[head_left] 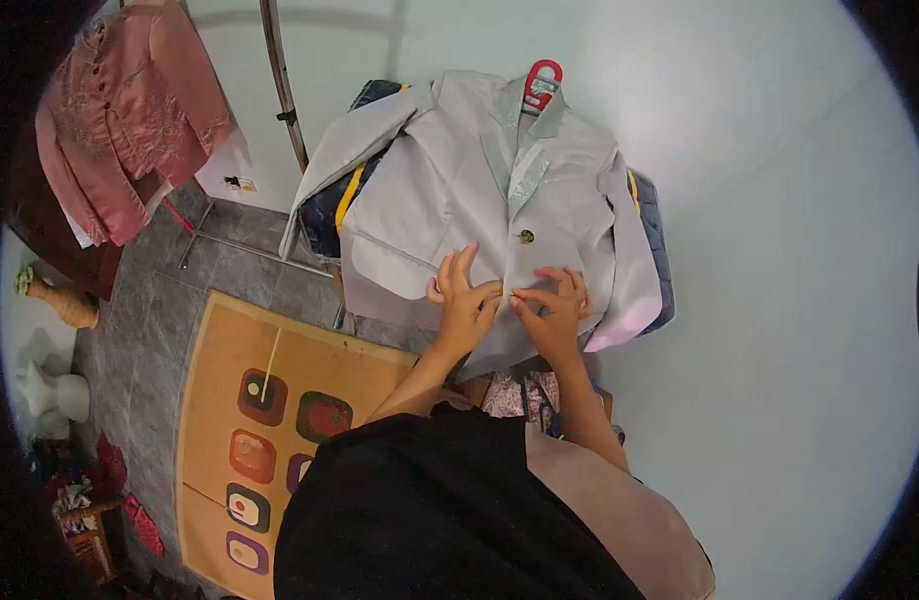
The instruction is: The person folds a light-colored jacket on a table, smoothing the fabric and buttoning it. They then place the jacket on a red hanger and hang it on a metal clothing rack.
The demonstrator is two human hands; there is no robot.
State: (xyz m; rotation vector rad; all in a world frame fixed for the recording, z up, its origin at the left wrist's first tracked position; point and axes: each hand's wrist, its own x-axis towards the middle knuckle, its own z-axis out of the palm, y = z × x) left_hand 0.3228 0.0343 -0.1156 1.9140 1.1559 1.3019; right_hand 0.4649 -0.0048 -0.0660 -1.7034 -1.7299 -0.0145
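Note:
A pale grey suit jacket (471, 187) with shiny patterned lapels is spread before me on a dark blue quilted cloth (660, 262) with yellow bands. One dark and gold button (527, 237) sits at its front. Below that button, my left hand (463, 307) pinches the jacket's front edge between thumb and forefinger, its other fingers spread. Just to the right, my right hand (555, 307) has thumb and forefinger closed on a tiny light item at the same edge, too small to identify. A red hanger (542, 82) shows at the collar.
A metal clothes rack (279, 82) stands behind on the left, near a hanging pink embroidered jacket (141, 112). An orange mat (212, 450) covers floor tiles at left. A clay vase (66, 296) is farther left. A pale wall (767, 300) rises on the right.

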